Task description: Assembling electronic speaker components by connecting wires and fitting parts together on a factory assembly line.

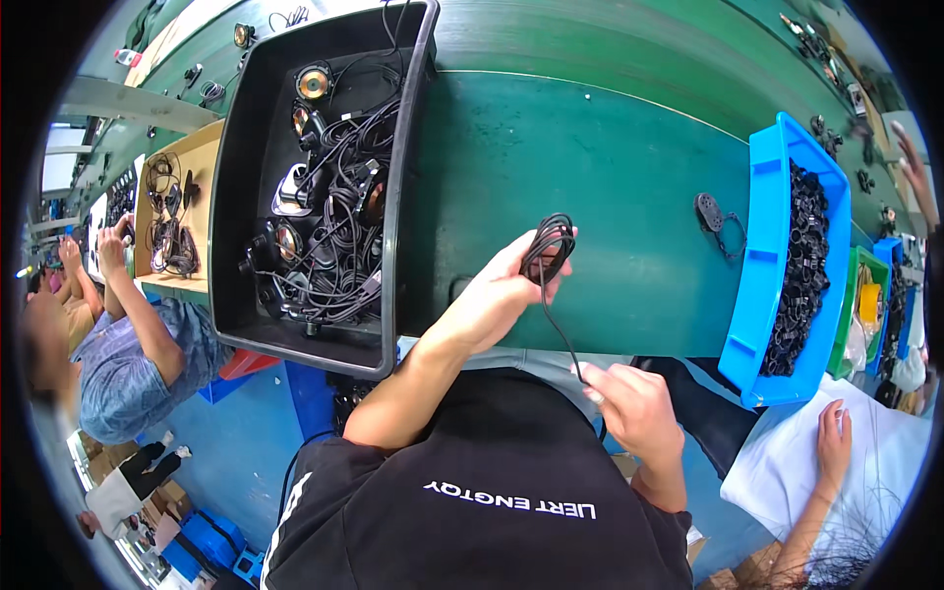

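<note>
A looped bundle of thin black cable (549, 248) is gripped in my left hand (500, 295), over the near part of the green table. From the bundle a single strand runs down to my right hand (634, 405), whose fingers pinch it near the table's front edge. To the left of my left hand stands a large black tray (391, 226), holding tangled black cables (344, 226) and several round devices with copper-coloured faces (313, 83). What the strand leads to beyond my right fingers is hard to make out.
On the right stands a blue bin (739, 334) of small black parts (804, 265). Beside it lies a small black oval part with a cord (708, 211). A cardboard box (202, 211) with cables adjoins the tray. Co-workers sit at left and right; one's hand (834, 438) is near the bin.
</note>
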A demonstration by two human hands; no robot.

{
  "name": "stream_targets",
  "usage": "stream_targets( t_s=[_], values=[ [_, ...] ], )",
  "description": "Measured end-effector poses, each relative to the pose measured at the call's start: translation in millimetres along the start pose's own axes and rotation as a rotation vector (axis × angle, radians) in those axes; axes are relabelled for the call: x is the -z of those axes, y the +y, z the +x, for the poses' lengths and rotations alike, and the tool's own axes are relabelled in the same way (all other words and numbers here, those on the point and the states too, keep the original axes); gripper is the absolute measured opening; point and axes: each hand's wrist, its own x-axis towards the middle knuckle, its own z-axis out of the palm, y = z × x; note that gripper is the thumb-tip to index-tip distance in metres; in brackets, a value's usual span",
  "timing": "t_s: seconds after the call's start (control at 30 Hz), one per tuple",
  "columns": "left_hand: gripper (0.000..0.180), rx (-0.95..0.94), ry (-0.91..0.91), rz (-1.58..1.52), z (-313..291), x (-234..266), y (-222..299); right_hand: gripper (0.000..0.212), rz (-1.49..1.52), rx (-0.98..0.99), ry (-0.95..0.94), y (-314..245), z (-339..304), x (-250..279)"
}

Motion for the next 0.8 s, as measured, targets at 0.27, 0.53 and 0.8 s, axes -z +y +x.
stream_targets(
  t_s=[0.27, 0.53, 0.8],
  values=[
    [0.041, 0.211, -0.045, -0.097, -5.6, -3.4, 3.4, 0.024, -0.756, 0.247, 0.289, -27.2, 31.5, 24.4],
    [0.032, 0.359, -0.229, 0.331, -14.3, -6.8, 18.5, 0.019, -0.69, 0.495, 0.492, -11.8, 52.5, 42.8],
    [0.029, 0.244, -0.419, 0.404, -12.6, -4.5, 4.8, 0.017, -0.428, 0.558, 0.392, 4.3, 60.9, 32.3]
  ],
)
